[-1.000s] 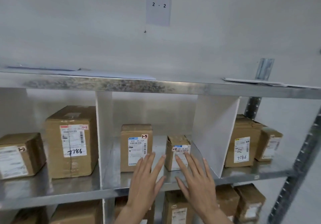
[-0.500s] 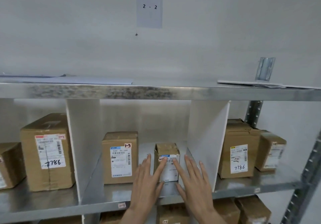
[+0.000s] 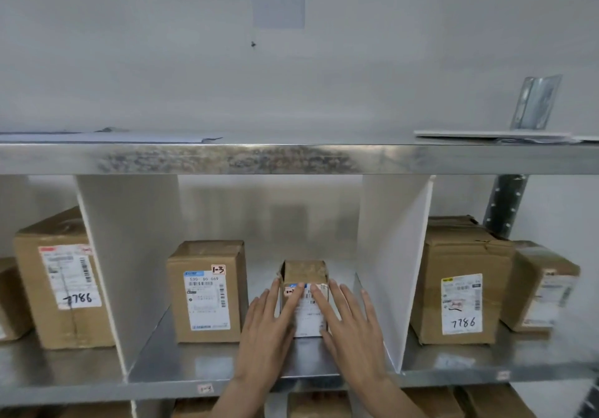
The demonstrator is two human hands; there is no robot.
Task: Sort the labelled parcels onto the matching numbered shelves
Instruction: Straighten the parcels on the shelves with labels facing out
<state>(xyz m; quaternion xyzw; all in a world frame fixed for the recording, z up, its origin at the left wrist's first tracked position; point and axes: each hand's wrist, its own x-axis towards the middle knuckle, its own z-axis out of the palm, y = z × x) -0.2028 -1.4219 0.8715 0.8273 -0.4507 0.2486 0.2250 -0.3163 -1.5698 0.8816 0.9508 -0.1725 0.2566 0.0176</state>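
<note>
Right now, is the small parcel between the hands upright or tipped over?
Upright: the small parcel stands flat on the shelf, label facing front.

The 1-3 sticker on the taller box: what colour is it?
Pale orange with black handwriting, on the taller box; head view shows it.

Head view, facing shelf [image 3: 291, 372] (close, level)

Small brown cardboard parcel [image 3: 304, 288], upright, white label w/ barcode facing out, straight ahead of both hands [image 3: 269, 323], fingertips flat on its front. Bigger parcel [image 3: 205, 291] marked 1-3 just left of left hand, same shelf bay [image 3: 181, 362], also tagged 1-3.
</note>
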